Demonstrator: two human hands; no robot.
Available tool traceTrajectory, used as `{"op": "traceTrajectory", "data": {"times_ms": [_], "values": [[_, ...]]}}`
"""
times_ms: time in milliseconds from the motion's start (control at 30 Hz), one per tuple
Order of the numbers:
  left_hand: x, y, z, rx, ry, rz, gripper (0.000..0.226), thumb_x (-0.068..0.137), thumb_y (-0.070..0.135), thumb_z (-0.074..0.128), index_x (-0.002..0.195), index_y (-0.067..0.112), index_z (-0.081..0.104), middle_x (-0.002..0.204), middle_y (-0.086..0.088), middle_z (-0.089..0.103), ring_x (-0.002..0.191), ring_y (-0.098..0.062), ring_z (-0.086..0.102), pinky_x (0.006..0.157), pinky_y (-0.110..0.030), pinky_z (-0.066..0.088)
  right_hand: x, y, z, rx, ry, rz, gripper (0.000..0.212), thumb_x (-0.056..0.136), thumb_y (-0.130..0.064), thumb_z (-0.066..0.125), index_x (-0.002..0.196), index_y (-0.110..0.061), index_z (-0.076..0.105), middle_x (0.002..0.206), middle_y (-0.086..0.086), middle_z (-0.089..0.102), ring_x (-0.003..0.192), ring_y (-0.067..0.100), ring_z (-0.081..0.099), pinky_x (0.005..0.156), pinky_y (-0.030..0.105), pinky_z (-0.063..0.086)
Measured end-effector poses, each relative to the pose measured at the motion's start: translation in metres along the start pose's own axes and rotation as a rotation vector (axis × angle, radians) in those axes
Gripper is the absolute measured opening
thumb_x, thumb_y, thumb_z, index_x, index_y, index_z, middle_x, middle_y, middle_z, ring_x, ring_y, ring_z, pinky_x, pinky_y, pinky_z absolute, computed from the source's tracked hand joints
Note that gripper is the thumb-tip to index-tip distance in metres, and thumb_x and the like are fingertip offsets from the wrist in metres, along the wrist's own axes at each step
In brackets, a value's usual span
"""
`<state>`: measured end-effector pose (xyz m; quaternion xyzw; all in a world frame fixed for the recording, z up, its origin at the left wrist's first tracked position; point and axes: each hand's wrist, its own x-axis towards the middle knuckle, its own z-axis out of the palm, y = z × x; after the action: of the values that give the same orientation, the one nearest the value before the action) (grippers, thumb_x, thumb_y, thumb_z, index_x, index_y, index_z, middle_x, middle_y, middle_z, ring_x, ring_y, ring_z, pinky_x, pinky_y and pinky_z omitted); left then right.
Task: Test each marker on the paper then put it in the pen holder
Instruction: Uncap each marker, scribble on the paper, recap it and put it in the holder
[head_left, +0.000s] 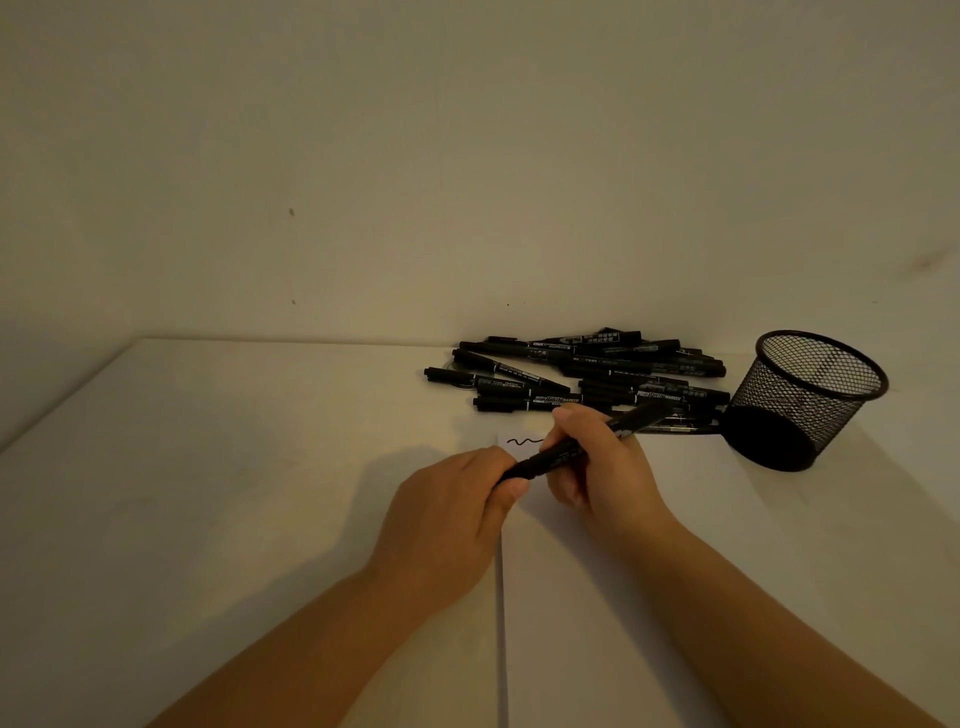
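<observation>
A black marker (569, 451) lies slanted across both of my hands, above the white paper (623, 597). My right hand (605, 467) grips its barrel near the middle. My left hand (457, 512) pinches its lower left end, where the cap sits. A short wavy black line (524, 441) shows on the paper's top left corner, just behind my hands. A pile of several black markers (576, 376) lies at the back of the table. The black mesh pen holder (802, 400) stands at the right; no marker is visible in it.
The white table (234, 467) meets a plain wall at the back, and its left edge runs diagonally. The marker pile lies between the wall and the paper, close to the holder's left side.
</observation>
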<state>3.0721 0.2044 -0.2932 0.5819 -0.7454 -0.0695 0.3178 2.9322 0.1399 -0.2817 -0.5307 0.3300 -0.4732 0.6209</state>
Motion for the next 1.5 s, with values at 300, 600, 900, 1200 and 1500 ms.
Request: {"op": "traceTrajectory", "data": {"times_ms": [300, 600, 900, 1200, 1500], "values": [[-0.004, 0.007, 0.001, -0.278, -0.060, -0.070, 0.029, 0.085, 0.047, 0.027, 0.067, 0.031, 0.043, 0.047, 0.007, 0.038, 0.043, -0.009, 0.039, 0.046, -0.028, 0.032, -0.005, 0.001, 0.012, 0.112, 0.116, 0.034, 0.032, 0.088, -0.002, 0.040, 0.056, -0.009, 0.040, 0.047, 0.001, 0.044, 0.036, 0.005, 0.034, 0.036, 0.015, 0.027], [-0.004, 0.003, -0.002, -0.630, -0.213, -0.173, 0.041, 0.096, 0.023, 0.037, 0.059, 0.035, 0.048, 0.042, 0.013, 0.045, 0.043, -0.005, 0.042, 0.048, -0.014, 0.036, -0.007, 0.002, 0.011, 0.087, 0.027, -0.028, 0.023, 0.068, -0.016, 0.048, 0.046, -0.017, 0.043, 0.045, -0.003, 0.042, 0.039, 0.006, 0.032, 0.037, 0.015, 0.025], [0.001, -0.001, 0.000, -0.628, -0.183, -0.208, 0.036, 0.095, 0.025, 0.042, 0.067, 0.040, 0.058, 0.044, 0.012, 0.053, 0.046, -0.005, 0.052, 0.051, -0.015, 0.042, -0.004, -0.001, 0.007, -0.010, 0.054, -0.079, 0.033, 0.084, -0.018, 0.050, 0.053, -0.006, 0.046, 0.036, -0.004, 0.037, 0.032, 0.008, 0.029, 0.036, 0.016, 0.023], [-0.001, 0.001, -0.006, -0.571, 0.036, -0.326, 0.041, 0.088, 0.026, 0.057, 0.081, 0.066, 0.058, 0.075, 0.015, 0.071, 0.074, -0.007, 0.068, 0.056, -0.022, 0.055, 0.009, -0.013, -0.011, -0.239, 0.351, -0.020, 0.030, 0.090, -0.029, 0.054, 0.067, -0.009, 0.056, 0.054, -0.001, 0.052, 0.046, 0.006, 0.045, 0.044, 0.014, 0.038], [0.037, 0.019, -0.028, -0.130, 0.020, -0.096, 0.017, 0.087, 0.039, 0.054, 0.082, 0.053, 0.060, 0.068, 0.021, 0.061, 0.070, 0.001, 0.057, 0.062, -0.018, 0.045, -0.009, -0.054, -0.050, -1.559, -0.068, -0.782, 0.035, 0.089, -0.042, 0.039, 0.088, -0.025, 0.070, 0.075, -0.012, 0.065, 0.069, 0.011, 0.056, 0.060, 0.024, 0.044]]}}
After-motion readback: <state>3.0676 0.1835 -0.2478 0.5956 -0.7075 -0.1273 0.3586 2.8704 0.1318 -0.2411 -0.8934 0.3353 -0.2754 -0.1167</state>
